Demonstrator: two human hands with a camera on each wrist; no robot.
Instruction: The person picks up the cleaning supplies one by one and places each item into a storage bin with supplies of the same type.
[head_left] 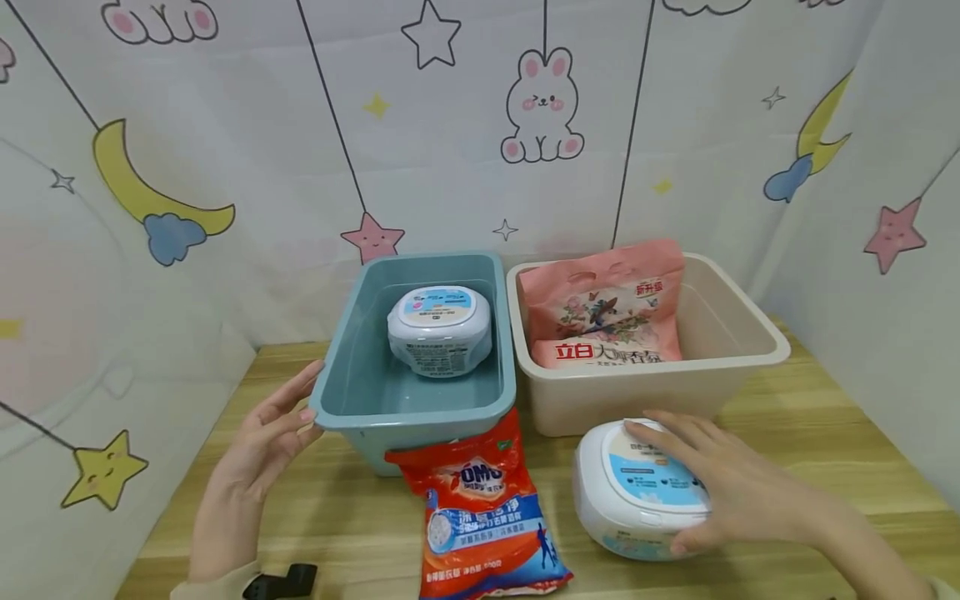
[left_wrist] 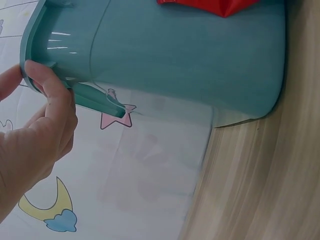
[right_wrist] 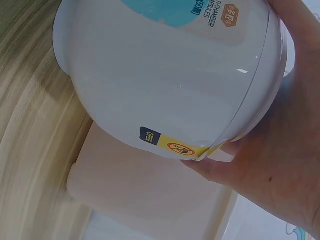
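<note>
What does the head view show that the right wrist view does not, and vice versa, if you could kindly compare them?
Only the head view shows the left hand gripping the rim of the teal bin, the rear white tub inside that bin, the pink bag and the red OMO bag.

Only the right wrist view shows the OPEN sticker.

Both show the right hand holding the front white tub, plus the beige bin and the table.

Red bag [head_left: 483, 504] reads "OMO"; pink bag [head_left: 603, 304] "立白" and "新升级"; nearer white tub [head_left: 641, 487] "OPEN" and "CAPSULES".
</note>
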